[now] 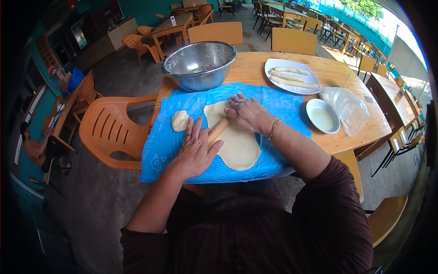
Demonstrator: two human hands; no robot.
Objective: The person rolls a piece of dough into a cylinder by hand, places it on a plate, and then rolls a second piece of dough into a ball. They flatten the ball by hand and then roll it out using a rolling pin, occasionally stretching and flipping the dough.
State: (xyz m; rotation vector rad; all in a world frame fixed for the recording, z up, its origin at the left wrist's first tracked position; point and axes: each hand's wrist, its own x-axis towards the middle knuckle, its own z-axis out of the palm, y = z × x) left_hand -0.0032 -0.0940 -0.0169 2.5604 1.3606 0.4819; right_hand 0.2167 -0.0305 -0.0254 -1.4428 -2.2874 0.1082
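- we see the left hand lying flat and open on the near end of the rolling pin, fingers straight, not grabbing it.
- the right hand lies palm down on the far end of the pin, fingers spread wide.
- the rolling pin is wooden and lies tilted across the flat dough — we only see the short bit between the two hands.
- the flat dough is pale and thin, in the middle of the blue mat on the table.
- a dough ball sits on the mat, just left of the left hand's fingers.
- behind the mat stands a big metal bowl.
- to the right a white plate holds three long dough sticks.
- near the right arm sits a small bowl with pale liquid, with a plastic bag just beside it.
- an orange chair stands left of the table.
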